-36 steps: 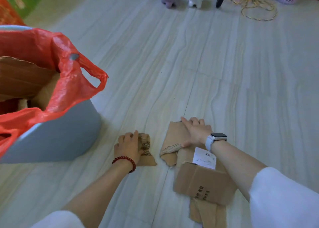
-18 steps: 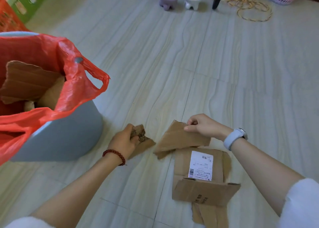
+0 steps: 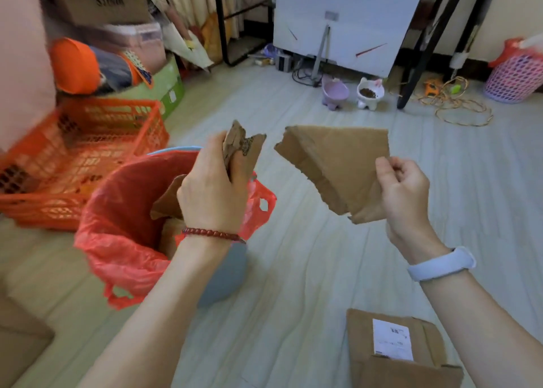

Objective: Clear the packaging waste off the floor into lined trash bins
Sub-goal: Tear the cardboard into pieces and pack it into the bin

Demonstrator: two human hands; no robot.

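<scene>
Nearest, at the floor's (image 3: 308,285) near right edge, a flattened labelled cardboard box (image 3: 396,355) lying flat. Above it, right hand (image 3: 404,195) pinching the lower corner of a large torn cardboard piece (image 3: 338,164), held clear of the floor. Left hand (image 3: 213,194) gripping a small crumpled cardboard scrap (image 3: 242,152) just over the rim of the red-lined trash bin (image 3: 123,211), cardboard already inside. Beyond, open bare floor up to two pet bowls (image 3: 352,94); orange crate (image 3: 79,152) just left of the bin.
</scene>
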